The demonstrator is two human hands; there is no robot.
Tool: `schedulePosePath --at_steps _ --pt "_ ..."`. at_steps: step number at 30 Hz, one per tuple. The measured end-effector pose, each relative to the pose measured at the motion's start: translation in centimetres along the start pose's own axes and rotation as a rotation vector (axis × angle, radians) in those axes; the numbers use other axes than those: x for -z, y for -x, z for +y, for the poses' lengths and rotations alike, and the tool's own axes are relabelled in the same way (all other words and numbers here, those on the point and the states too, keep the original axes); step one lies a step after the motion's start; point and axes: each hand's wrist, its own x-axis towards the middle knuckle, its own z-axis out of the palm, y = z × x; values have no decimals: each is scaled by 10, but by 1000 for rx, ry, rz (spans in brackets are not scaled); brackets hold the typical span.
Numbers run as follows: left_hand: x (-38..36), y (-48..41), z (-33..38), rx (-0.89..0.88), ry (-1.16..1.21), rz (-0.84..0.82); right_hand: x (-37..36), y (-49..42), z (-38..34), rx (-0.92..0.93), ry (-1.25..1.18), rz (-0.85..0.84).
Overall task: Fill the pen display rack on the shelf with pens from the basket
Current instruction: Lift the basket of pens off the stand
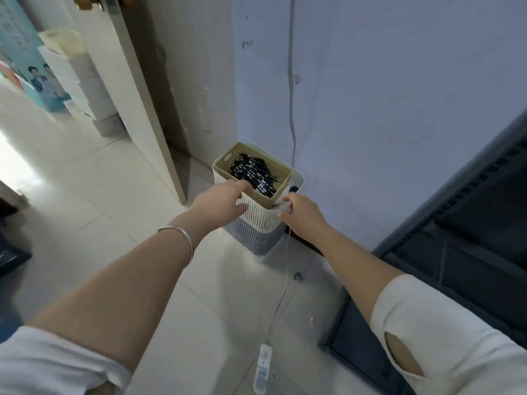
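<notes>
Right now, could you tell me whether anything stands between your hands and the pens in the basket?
Nothing visible does. The basket is open-topped and the pens lie uncovered; the left hand is at its near rim, the right hand grips the white bin below. The rack is out of view.

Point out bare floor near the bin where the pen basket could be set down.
Bare tile lies left of the white bin, up to the door frame. The right is crowded: wall, dark cabinet, and a cable running to the power strip.
</notes>
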Motion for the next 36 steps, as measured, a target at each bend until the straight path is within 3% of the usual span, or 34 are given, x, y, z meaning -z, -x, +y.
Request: schedulePosePath --at_steps 12,21,28,33,36 --pt "-14 -203 -120 -122 -72 -108 -60 -200 -13 -220 -212 133" --pt "-65 -322 -171 -98 -10 -214 -106 -300 44 -380 -222 185" --pt "-135 -395 -195 -56 -67 -43 -147 -362 92 -463 -39 410" --pt "-170 -420 -216 104 -108 19 -182 -382 111 -434 -108 562" --pt "-182 -422 -221 150 -147 22 -191 -388 126 -588 -325 665"
